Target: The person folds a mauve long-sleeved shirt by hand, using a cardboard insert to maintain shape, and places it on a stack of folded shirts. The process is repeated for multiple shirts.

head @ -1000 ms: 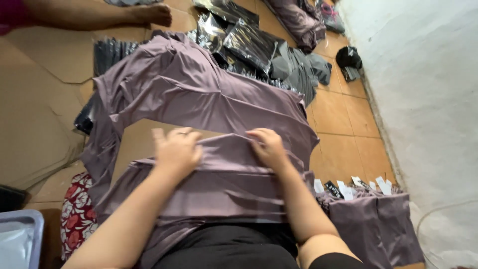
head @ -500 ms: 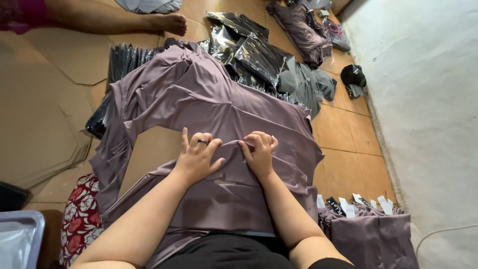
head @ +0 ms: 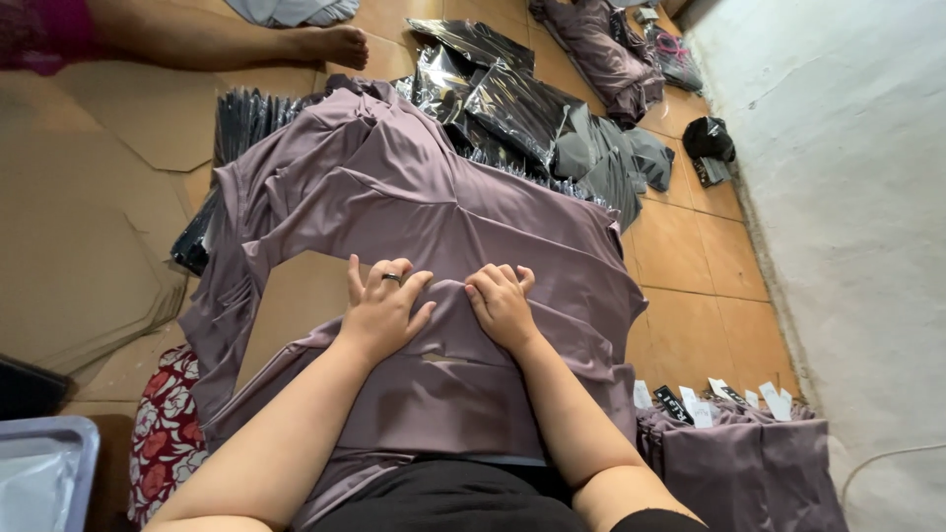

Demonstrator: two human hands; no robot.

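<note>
I see my left hand (head: 382,313) and right hand (head: 501,305) pinching the mauve garment (head: 414,197), fingers closed on a fold; lower part looks folded, upper part still spread.

A: The mauve stretch-cloth garment (head: 414,197) looks smooth with a soft satin sheen, creased where the left hand (head: 379,310) and right hand (head: 501,305) press it.

B: Under it, the flat brown cardboard sheet (head: 89,246) is matt. The black plastic bags (head: 503,99) are glossy and crinkled, the orange floor tiles (head: 690,266) smooth, the whitewashed wall (head: 847,197) rough
</note>
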